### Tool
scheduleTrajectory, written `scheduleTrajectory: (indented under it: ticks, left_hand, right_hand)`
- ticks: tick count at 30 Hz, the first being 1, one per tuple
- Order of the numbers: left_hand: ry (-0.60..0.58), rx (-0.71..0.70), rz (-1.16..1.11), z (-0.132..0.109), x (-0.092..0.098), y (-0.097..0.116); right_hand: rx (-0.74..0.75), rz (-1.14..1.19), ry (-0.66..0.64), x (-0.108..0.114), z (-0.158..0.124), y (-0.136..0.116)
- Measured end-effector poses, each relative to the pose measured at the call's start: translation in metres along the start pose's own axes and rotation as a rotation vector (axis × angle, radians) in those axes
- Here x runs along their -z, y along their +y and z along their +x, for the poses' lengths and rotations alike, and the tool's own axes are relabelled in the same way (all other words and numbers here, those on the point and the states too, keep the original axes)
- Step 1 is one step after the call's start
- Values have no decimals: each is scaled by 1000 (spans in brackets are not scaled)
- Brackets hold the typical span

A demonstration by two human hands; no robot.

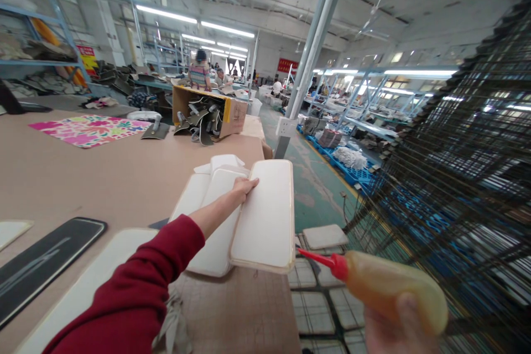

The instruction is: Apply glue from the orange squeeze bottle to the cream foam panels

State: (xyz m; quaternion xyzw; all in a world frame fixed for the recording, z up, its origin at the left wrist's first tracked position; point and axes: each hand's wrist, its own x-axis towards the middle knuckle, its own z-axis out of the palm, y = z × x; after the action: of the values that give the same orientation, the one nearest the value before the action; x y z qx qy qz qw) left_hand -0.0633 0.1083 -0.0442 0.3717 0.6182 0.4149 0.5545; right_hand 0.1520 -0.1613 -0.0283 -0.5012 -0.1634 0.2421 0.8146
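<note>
My left hand (244, 187), in a dark red sleeve, grips the left edge of a white rounded rectangular panel (267, 221). Its thumb side shows on top; fingers under the panel are hidden. Beneath and to the left, more white panels (214, 235) lie overlapped at the table's edge. At the lower right, my right hand (392, 325) is wrapped round a squeeze bottle (394, 285) of yellowish liquid, probably glue. The bottle is tilted, its red nozzle (319, 259) pointing left at the panel's lower right edge. Whether the tip touches that edge I cannot tell.
A black panel (50, 265) lies on the brown table (136, 182). Behind it are a floral sheet (91, 128) and a cardboard box (236, 116) of dark strap-like pieces. Wire racks (431, 193) stand close on the right, with white panels (326, 237) on one. Several people work far off.
</note>
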Motion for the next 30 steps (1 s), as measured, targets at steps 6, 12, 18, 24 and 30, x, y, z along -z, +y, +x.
scheduleTrajectory:
  ticks: [6, 12, 18, 24, 30]
  left_hand:
    - [-21, -4, -12, -3, -1, 2]
    - [-8, -9, -6, -2, 4, 3]
    - [-18, -17, 21, -3, 3, 3]
    - [-175, -50, 77, -25, -13, -5]
    - [-429, -50, 75, -51, -29, -7]
  right_hand:
    - [-69, 76, 47, -37, -7, -24]
    - [-154, -5, 117, -19, -13, -14]
    - [-193, -8, 84, -15, -11, -7]
    - [-29, 104, -65, -38, 17, -5]
    - [94, 110, -148, -59, 54, 9]
